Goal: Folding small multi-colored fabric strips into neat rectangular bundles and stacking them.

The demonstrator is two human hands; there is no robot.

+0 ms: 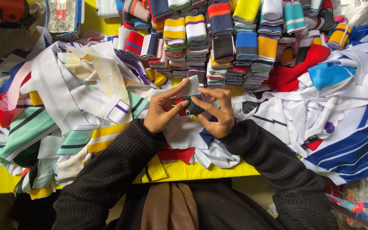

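Dark knit fabric, a small folded rectangular piece point(194, 104), sits pinched between both hands above the yellow counter point(201, 171). The left hand point(162, 111) closes narrowly on its near-left edge with thumb and forefinger, and the right hand point(219, 111) grips the opposite edge the same way, fingers arched over the top. Held from both ends like this, the piece stays flat and taut, probably so its edges line up. A pale grey-white fabric strip point(191, 85) stands just beyond the fingertips, touching or nearly touching the dark piece; whether it is part of the same bundle is hard to tell.

Directly beyond the hands lie rows of folded striped rib-knit bands in yellow, blue, red and white point(218, 38), stacked side by side so their colours can be read. To the left of the left hand sprawls a loose heap of white, green and yellow striped fabric strips point(73, 98); to the right of the right hand lie blue-and-white striped cloth pieces point(354, 127). Black knitted sleeves point(107, 179) cover both forearms. The underside of the dark piece is hidden by the fingers, and the heaps run out of view at both sides.
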